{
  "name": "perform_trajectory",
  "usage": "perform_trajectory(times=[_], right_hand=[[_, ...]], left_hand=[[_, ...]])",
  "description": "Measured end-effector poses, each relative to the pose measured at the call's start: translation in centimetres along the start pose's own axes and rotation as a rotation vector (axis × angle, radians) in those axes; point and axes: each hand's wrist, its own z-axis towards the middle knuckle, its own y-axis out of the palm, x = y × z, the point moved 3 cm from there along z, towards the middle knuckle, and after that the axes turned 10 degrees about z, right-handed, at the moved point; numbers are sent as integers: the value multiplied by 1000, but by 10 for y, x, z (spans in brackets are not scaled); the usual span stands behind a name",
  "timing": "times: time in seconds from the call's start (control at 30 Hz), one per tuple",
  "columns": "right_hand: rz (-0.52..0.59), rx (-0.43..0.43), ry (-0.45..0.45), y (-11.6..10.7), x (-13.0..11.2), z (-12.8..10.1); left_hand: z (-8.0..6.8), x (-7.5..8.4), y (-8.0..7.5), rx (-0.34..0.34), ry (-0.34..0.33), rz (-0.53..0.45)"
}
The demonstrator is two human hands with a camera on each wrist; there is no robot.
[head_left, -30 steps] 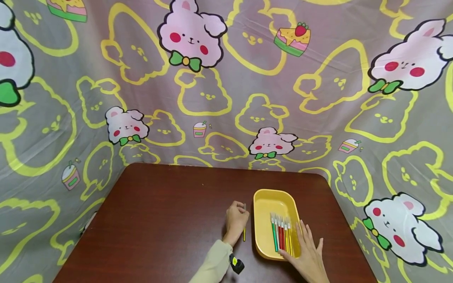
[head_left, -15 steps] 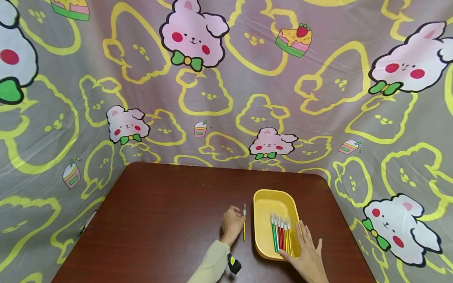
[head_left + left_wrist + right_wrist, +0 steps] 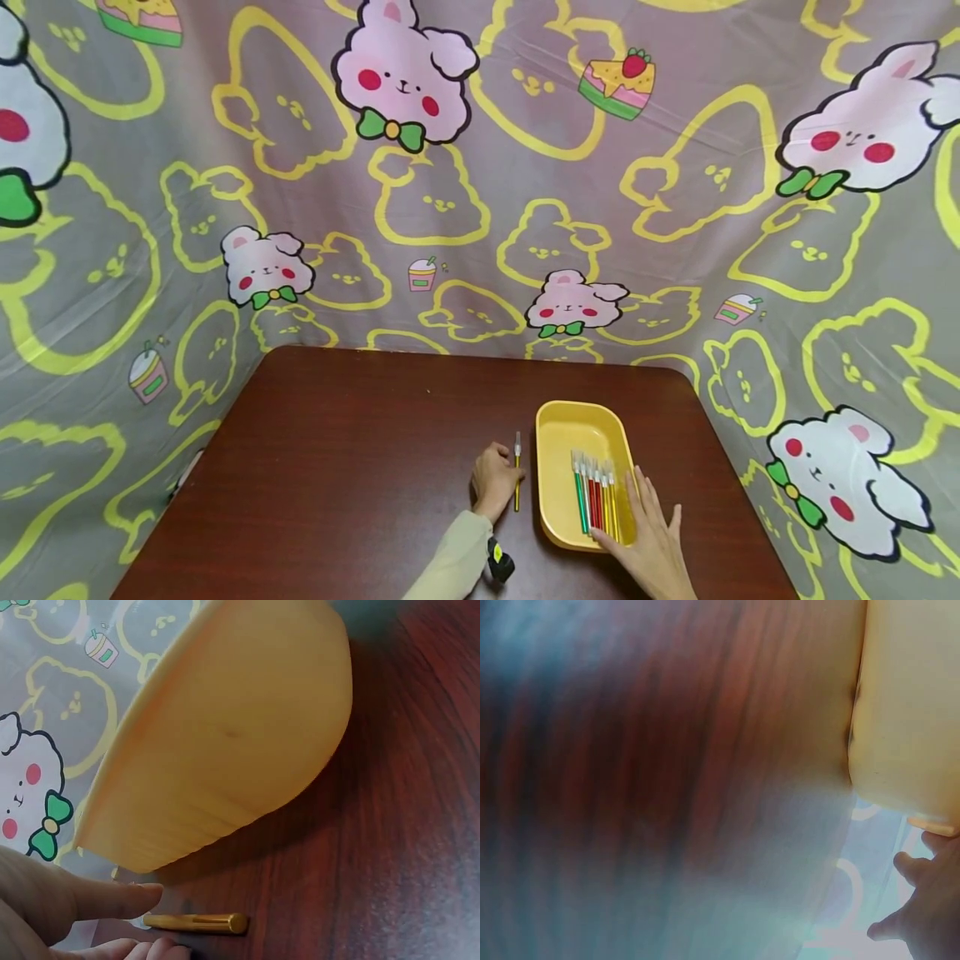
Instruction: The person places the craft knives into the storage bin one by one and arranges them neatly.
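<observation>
Yellow paintbrush (image 3: 517, 477) lies on the table (image 3: 337, 467) just left of the tray (image 3: 577, 425), pinched by your left hand (image 3: 493, 482); your right hand (image 3: 651, 533) rests flat, fingers straight, on the tray's near rim.

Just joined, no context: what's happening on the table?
A person sits at a dark wooden table. The left hand rests by a yellow-handled brush lying on the table beside a yellow tray. The right hand lies flat on the tray's near right edge. Green, red and yellow brushes lie inside.
</observation>
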Motion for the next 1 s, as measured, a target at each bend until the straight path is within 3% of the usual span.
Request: perform_trajectory(times=[0.53,0.8,1.0], right_hand=[[-7,-2,-5,-1,-1,0],[-7,-9,8,-1,-3,0],[3,-9,8,-1,-4,0]], left_hand=[[2,-5,4,17,32,-25],[2,-6,3,25,17,-33],[6,-11,13,39,0,-46]])
